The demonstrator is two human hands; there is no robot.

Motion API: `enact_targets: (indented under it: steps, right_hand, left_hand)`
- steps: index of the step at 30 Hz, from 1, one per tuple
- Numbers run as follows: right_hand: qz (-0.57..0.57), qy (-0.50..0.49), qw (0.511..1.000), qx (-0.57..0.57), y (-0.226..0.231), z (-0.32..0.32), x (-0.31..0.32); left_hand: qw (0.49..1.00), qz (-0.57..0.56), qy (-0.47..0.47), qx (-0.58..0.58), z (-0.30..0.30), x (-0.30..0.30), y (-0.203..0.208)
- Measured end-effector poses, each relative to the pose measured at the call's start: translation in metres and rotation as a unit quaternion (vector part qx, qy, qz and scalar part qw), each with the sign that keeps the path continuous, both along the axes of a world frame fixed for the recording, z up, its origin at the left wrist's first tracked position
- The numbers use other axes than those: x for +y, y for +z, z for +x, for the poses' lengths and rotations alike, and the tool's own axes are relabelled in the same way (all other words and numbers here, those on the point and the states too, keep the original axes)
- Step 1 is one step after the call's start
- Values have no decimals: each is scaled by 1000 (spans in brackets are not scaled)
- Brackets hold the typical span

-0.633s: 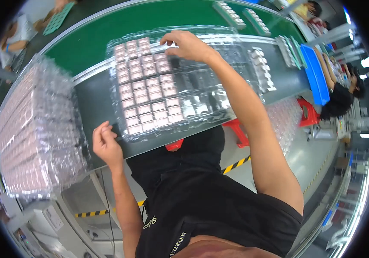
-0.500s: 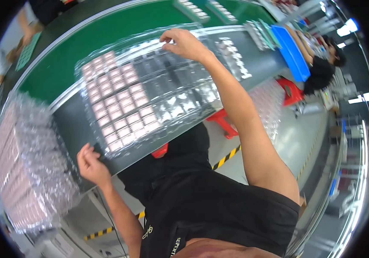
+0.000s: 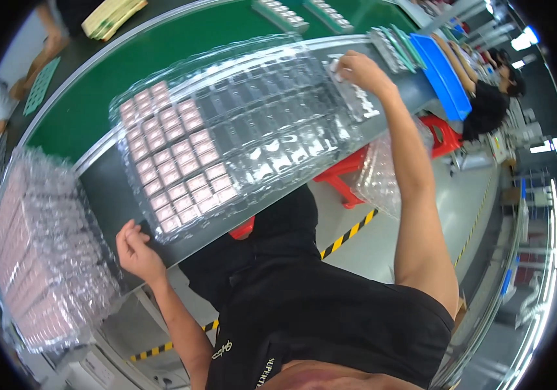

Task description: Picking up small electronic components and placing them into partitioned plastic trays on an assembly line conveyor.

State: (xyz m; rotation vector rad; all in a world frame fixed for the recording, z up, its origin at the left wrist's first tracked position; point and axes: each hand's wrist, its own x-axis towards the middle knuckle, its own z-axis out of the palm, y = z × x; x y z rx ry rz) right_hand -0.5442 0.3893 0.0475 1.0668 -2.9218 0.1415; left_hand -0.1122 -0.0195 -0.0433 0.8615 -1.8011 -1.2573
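Note:
A clear plastic blister tray (image 3: 262,170) lies on the dark worktop in front of me. Small pink square pieces (image 3: 184,156) fill its left part, while the pockets to the right of them hold none. At the tray's right end lies a short row of small white parts (image 3: 361,104). Over the far end of this row is my right hand (image 3: 361,70), its fingers bent down and pinched together; the fingertips hide whatever is between them. My left hand (image 3: 139,252) hovers by the tray's near left corner, loosely curled, fingers apart, with nothing in it.
A tall stack of filled clear trays (image 3: 51,253) stands at the left. Beyond the worktop runs a green conveyor belt (image 3: 194,39) carrying white-topped strips (image 3: 281,14). A blue bin (image 3: 441,78) sits at the right, above red stools (image 3: 441,133). Other people work nearby.
My right hand has moved right, from above the tray's pockets to the row of white parts. My left hand has stayed almost still. A yellowish stack has appeared at the far left of the belt.

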Motion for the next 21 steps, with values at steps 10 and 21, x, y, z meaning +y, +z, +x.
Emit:
enact_targets:
  steps: [10,21]
  right_hand:
    - [134,-23,990,-20,23,0,-26]
    - [29,68,997,29,10,0,-12]
  left_hand:
    - [1000,-5,0,8,1,1,0]
    - [999,-18,-32,-13,-3,0,0]
